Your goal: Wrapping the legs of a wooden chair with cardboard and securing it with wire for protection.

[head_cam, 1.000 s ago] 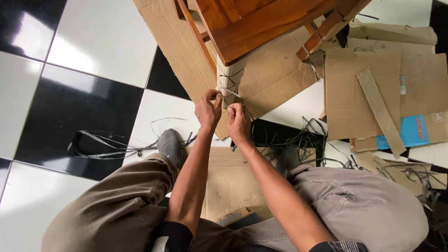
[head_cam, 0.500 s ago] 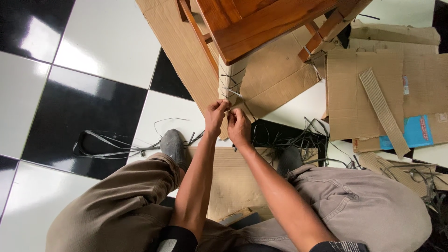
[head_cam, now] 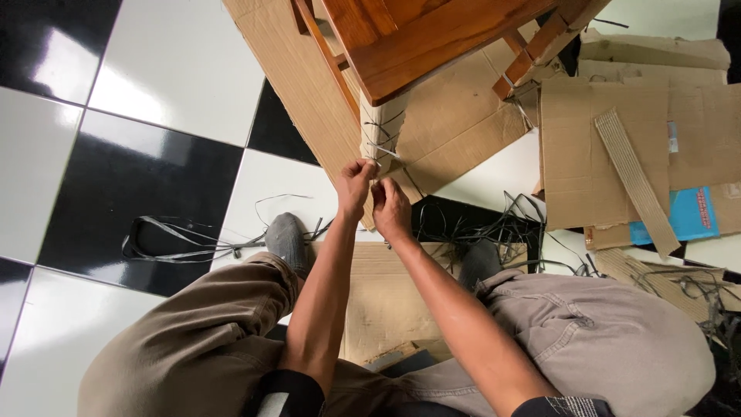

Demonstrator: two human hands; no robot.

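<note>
- Head view: the left hand [head_cam: 354, 188] and the right hand [head_cam: 391, 209] meet side by side, touching, at the lower end of a cardboard-wrapped leg [head_cam: 380, 137].
- Left hand: fingers pinched together on a thin dark strap [head_cam: 384, 149] at the leg wrap; the grasp is at the fingertips, just above the knuckles.
- Right hand: fingers curled and pinched beside the left fingertips, at the same strap; the exact contact point is hidden by the fingers.
- The strap runs in several turns around the wrapped leg, directly beyond both hands.
- The leg belongs to a wooden table [head_cam: 432, 38], which lies beyond the hands, at the top of the view.
- Flat cardboard [head_cam: 455, 127] lies under the table and extends to the right of the right hand.
- Loose straps [head_cam: 181, 241] lie on the tiled floor, well to the left of the left hand; more lie near the right forearm.
- Both knees, in grey-brown trousers, flank the forearms below the hands.
</note>
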